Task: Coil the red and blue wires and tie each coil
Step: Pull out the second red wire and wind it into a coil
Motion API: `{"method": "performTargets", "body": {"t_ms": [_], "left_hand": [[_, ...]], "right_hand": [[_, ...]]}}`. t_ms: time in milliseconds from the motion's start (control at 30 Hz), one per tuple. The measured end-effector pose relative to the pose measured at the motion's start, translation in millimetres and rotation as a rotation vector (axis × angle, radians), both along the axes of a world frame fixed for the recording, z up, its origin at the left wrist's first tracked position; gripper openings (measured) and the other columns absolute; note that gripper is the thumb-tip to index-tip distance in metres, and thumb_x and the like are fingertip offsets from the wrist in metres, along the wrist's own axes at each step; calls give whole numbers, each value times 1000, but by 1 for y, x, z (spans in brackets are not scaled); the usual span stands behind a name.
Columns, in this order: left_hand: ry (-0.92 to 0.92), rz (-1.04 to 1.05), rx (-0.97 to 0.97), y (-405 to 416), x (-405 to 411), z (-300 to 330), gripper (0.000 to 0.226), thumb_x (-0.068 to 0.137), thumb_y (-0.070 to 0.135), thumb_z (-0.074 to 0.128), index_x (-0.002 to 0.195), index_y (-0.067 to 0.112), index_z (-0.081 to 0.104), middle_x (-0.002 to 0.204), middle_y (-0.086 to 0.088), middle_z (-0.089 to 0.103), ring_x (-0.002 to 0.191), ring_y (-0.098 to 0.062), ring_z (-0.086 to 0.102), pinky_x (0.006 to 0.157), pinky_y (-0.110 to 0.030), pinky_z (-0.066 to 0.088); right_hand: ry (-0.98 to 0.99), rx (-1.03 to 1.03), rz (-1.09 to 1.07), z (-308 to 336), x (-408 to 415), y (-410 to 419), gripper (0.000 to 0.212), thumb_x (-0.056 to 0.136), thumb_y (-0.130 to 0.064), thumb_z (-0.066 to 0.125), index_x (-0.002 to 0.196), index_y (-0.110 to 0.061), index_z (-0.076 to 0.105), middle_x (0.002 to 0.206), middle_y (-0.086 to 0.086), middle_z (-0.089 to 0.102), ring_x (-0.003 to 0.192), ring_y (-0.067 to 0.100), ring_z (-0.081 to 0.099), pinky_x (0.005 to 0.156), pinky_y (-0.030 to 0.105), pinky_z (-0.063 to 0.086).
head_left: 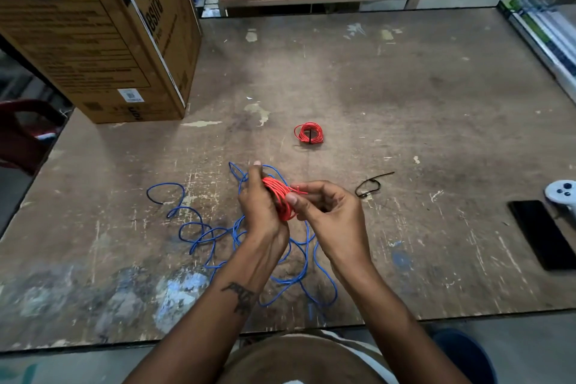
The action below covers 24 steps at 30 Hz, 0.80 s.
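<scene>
My left hand [260, 206] grips the red coil [279, 198]; right hand [327, 206] pinches its loose end at 3 o'clock, fingers curled.

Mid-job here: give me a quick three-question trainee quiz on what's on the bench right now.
1. True or false: the red coil lying on the table already has a black tie round it.
2. Which lies loose under the hands? A) blue wire B) green rope C) white tape
3. Fill in: both the left hand and the right hand hold a second coil of ____ wire.

Key: 1 true; 2 A; 3 red
</scene>
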<state>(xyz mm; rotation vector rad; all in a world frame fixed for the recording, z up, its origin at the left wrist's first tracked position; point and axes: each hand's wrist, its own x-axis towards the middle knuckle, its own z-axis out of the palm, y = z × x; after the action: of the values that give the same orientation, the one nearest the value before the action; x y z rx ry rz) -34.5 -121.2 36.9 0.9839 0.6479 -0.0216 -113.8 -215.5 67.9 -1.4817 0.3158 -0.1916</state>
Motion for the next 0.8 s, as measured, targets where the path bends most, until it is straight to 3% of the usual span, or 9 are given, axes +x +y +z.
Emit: {"method": "performTargets", "body": {"t_ms": [100, 267, 433, 533, 600, 667, 733, 800], "left_hand": [[4, 3, -6, 0, -5, 0, 43, 70, 57, 76, 73, 26, 48, 75, -5, 40, 71, -24, 45, 65, -40, 41], [-39, -21, 66, 6, -7, 2, 37, 77, 52, 70, 65, 25, 47, 66, 0, 40, 61, -21, 41, 61, -39, 34], [-121, -146, 104, 14, -16, 1, 46, 101, 44, 65, 65, 23, 46, 60, 1, 37, 53, -16, 37, 53, -29, 36], [-216, -187, 49, 19, -20, 7, 48, 99, 45, 64, 63, 21, 44, 56, -1, 35, 48, -17, 37, 48, -27, 33], [-285, -160, 23, 20, -24, 12, 51, 107, 37, 57, 62, 18, 41, 52, 2, 35, 44, -14, 39, 47, -26, 34], [-363, -141, 21, 19, -29, 18, 53, 110, 34, 52, 61, 18, 40, 53, 3, 35, 46, -15, 38, 49, -28, 34], [-416, -153, 33, 18, -33, 21, 51, 106, 39, 51, 61, 20, 42, 56, 2, 34, 53, -18, 34, 53, -32, 30], [-445, -186, 67, 18, -36, 21, 50, 106, 43, 48, 64, 18, 41, 58, -1, 33, 56, -19, 31, 53, -33, 28]], "right_hand": [[12, 3, -25, 3, -1, 1, 17, 82, -15, 91, 96, -11, 81, 89, 5, 83, 73, 19, 75, 73, 41, 62], [42, -40, -41, 7, -3, 8, 18, 83, -19, 91, 87, -10, 76, 81, 8, 81, 67, 24, 76, 72, 52, 66], [123, -257, 24, 8, -4, 1, 36, 76, -52, 89, 81, -21, 71, 82, -3, 81, 71, 20, 79, 76, 56, 64], [91, -172, 82, 11, -7, 5, 28, 78, -30, 94, 83, -21, 69, 83, 4, 81, 78, 30, 79, 80, 60, 63], [82, -76, 103, 19, -10, 8, 29, 78, -18, 94, 100, -20, 75, 81, 7, 82, 76, 24, 79, 85, 51, 65], [103, -55, 174, 26, -11, 9, 30, 78, -18, 93, 106, -22, 81, 80, 7, 82, 73, 20, 76, 83, 43, 61], [121, -49, 252, 31, -11, 7, 14, 79, -18, 93, 89, -23, 85, 75, 7, 80, 69, 21, 70, 73, 38, 57], [127, -12, 286, 33, -11, 5, 16, 81, -11, 90, 74, -19, 78, 66, 4, 74, 62, 12, 65, 63, 23, 51]]}}
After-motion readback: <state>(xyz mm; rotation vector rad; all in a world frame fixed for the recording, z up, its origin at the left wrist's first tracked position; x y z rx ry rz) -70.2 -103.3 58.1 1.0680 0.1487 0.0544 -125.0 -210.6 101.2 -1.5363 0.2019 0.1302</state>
